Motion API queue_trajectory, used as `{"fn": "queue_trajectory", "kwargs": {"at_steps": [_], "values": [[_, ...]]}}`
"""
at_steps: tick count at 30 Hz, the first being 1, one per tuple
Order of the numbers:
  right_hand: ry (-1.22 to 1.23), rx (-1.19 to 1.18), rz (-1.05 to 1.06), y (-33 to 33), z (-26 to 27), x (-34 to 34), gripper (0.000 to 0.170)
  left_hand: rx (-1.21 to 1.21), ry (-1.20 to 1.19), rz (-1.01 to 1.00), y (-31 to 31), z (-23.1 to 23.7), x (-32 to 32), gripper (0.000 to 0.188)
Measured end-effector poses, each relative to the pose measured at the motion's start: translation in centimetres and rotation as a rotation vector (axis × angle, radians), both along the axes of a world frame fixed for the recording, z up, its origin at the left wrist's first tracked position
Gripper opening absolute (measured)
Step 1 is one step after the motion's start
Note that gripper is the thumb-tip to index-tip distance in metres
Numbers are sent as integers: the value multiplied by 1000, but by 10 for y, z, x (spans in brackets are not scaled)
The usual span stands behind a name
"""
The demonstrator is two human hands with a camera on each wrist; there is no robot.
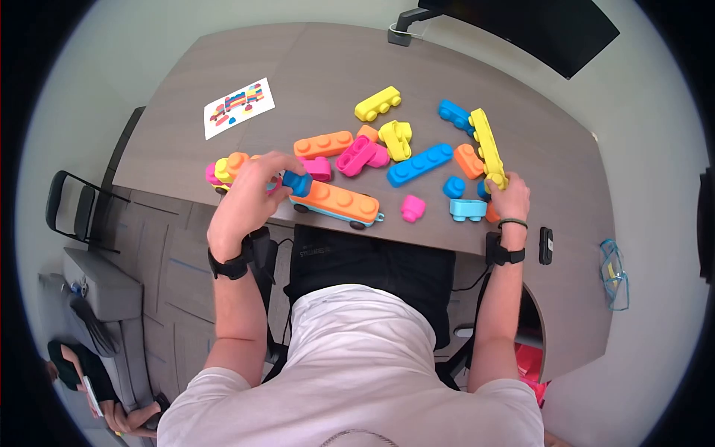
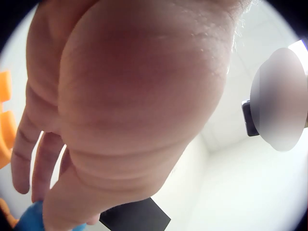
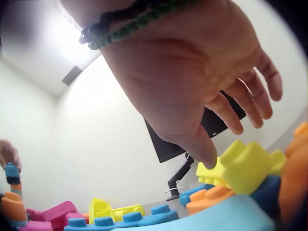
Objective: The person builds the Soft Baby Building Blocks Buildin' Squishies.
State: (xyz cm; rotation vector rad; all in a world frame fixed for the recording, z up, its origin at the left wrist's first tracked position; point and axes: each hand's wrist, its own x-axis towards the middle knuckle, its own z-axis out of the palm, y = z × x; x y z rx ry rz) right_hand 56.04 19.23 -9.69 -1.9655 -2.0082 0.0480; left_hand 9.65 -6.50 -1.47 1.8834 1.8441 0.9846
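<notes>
My left hand [image 1: 257, 186] pinches a small blue block [image 1: 298, 183] between thumb and fingers. It holds the block at the left end of a long orange block [image 1: 342, 200], which sits on a light blue wheeled base [image 1: 337, 217]. Behind that hand stands a stack of yellow, orange and pink blocks [image 1: 223, 167], partly hidden. Over on the right, my right hand [image 1: 510, 200] reaches over a yellow block [image 3: 248, 166], its thumb right at the block and its other fingers spread. A long yellow block [image 1: 486, 141] lies just beyond. Close by are a light blue block [image 1: 468, 210] and an orange block [image 1: 469, 161].
Several loose blocks lie mid-table, among them a long blue one [image 1: 419, 165], a pink one [image 1: 412, 208] and a yellow one [image 1: 377, 103]. A printed picture card [image 1: 239, 108] lies at the back left. A monitor [image 1: 529, 30] overhangs the back edge; glasses [image 1: 614, 274] lie far right.
</notes>
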Motion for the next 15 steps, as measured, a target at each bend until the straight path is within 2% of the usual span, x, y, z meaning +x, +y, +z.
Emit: {"fn": "queue_trajectory", "kwargs": {"at_steps": [1,3,4,5,7,11,13,15], "values": [[2,0,4,-7,2,-7,55,0,2,4,0,-1,-2,44],[-110,214,38,-31,14,-35,57,-42,12,18,1,-6,-2,40],[-46,277,195,-35,14,-48,54,-44,1,31,1,-8,-2,40],[-50,275,209,-39,18,-65,54,-44,49,39,2,-8,-2,38],[94,233,585,-40,29,-104,47,-48,105,59,1,-7,-3,36],[85,191,770,8,43,-175,41,-56,40,22,0,-6,-7,42],[-74,-15,851,47,38,-207,44,-59,24,49,1,-4,-6,42],[-150,36,875,89,15,-232,47,-50,7,51,4,-8,-9,42]]}}
